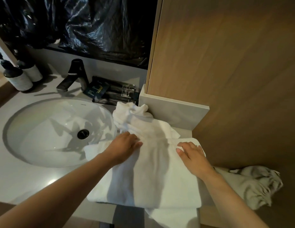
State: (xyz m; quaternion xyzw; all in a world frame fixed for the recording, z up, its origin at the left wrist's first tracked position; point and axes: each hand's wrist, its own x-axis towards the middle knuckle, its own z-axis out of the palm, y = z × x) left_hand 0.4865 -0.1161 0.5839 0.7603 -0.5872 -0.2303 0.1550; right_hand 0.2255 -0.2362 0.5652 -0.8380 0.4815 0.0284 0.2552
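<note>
My left hand (125,145) and right hand (193,155) lie flat and apart on the soft white terry towel (153,176), lower centre on the smooth grey worktop (36,181), its hanging end cut off below.

dim warm light | glare on black plastic sheet (94,27) | hand shadows in sink (16,129) | edges bowed

Before you, the grey desk (28,183) carries a white towel (153,178) beside its sunken sink (44,137), with two pump bottles (20,79), a black tap (74,76) and dark sachets (113,92) along the back.
</note>
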